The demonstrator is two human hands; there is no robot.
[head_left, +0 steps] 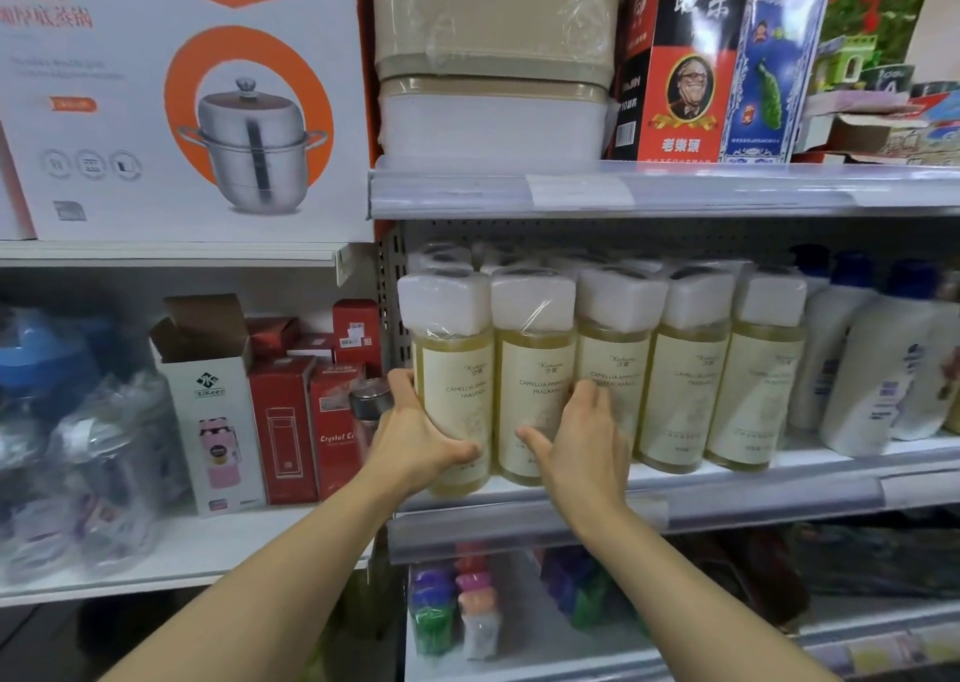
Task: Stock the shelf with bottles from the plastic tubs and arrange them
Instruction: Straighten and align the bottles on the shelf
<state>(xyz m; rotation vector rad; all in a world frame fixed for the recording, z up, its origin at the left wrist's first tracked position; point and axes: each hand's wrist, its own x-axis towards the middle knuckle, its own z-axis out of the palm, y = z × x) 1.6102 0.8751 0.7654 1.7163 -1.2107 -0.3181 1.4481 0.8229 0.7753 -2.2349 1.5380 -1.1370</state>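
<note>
Head view. Two bare hands work at the left end of a front row of five amber bottles on the middle shelf [727, 465], with further rows of white caps behind. The left hand [415, 434] wraps the outer flank of the leftmost bottle [457, 395], thumb across its lower front; its grip is on that bottle. The right hand [582, 439] lies with fingers against the right flank of the second bottle [535, 395], beside the third bottle [615, 369], thumb across the second bottle's lower front; its grip takes that bottle. The two bottles stand upright, touching, at the shelf's front edge, just above the price rail [753, 504].

Handling, as a judgement: each bottle looks full of liquid, so fairly heavy; the walls seem stiff plastic. Clear film wraps the square white caps [532, 299], and the film is likely slippery, so hold is best taken low on the labelled body, from both flanks, rather than at the cap.

Surroundings: the perforated upright [393, 276] stands just left of the leftmost bottle and limits sideways room. White lotion bottles [862, 364] close the row at the right. The upper shelf edge [623, 190] sits near the caps, leaving little lift clearance. Red boxes [283, 432] and a white box [215, 406] occupy the neighbouring bay. No plastic tubs are identifiable.
</note>
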